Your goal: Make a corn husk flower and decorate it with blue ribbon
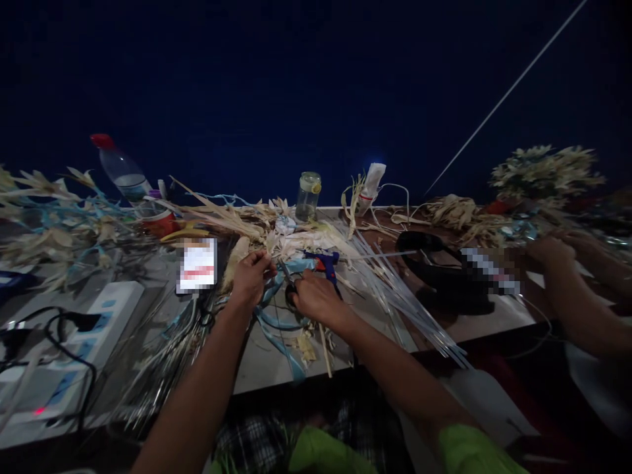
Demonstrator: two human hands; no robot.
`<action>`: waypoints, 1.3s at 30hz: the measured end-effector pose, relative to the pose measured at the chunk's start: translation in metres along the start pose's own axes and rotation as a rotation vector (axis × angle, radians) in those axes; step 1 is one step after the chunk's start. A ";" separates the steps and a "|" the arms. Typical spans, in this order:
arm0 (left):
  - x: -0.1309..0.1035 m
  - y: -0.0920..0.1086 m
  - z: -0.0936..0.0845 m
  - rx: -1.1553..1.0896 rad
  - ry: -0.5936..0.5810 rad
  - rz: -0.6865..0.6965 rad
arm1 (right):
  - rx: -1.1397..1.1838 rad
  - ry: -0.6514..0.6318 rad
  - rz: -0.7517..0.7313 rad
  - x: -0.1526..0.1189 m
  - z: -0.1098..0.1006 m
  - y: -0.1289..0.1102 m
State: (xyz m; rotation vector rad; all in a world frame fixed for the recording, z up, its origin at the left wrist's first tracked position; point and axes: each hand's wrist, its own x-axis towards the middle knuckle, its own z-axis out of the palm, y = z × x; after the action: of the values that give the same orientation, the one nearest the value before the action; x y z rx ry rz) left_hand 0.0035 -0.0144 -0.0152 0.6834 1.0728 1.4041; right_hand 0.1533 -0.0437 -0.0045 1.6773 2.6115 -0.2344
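My left hand is closed in a pinch on a small pale flower made of dried husk. Just right of it, my right hand grips the dark handles of scissors, whose blades point up toward the flower. Behind my right hand a blue glue gun lies on the table. Blue ribbon trails below and between both hands, beside scraps of dried husk.
A phone and a power strip lie to the left. Behind stand a glass jar and a red-capped bottle. Clear sticks and a black object lie right, near another person's arms.
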 end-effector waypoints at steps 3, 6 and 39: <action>0.001 0.000 0.001 -0.016 0.007 -0.007 | 0.085 -0.013 -0.022 0.001 -0.005 0.008; 0.000 0.001 0.001 -0.033 0.018 -0.010 | 0.197 0.061 0.024 0.004 -0.013 0.030; 0.003 -0.004 0.002 -0.044 0.049 -0.072 | 2.273 -0.175 -0.041 0.013 -0.020 0.076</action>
State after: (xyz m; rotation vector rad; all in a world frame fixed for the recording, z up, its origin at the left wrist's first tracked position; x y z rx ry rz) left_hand 0.0065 -0.0115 -0.0183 0.5763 1.0910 1.3846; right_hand 0.2175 0.0018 0.0053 0.9725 1.2875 -3.6811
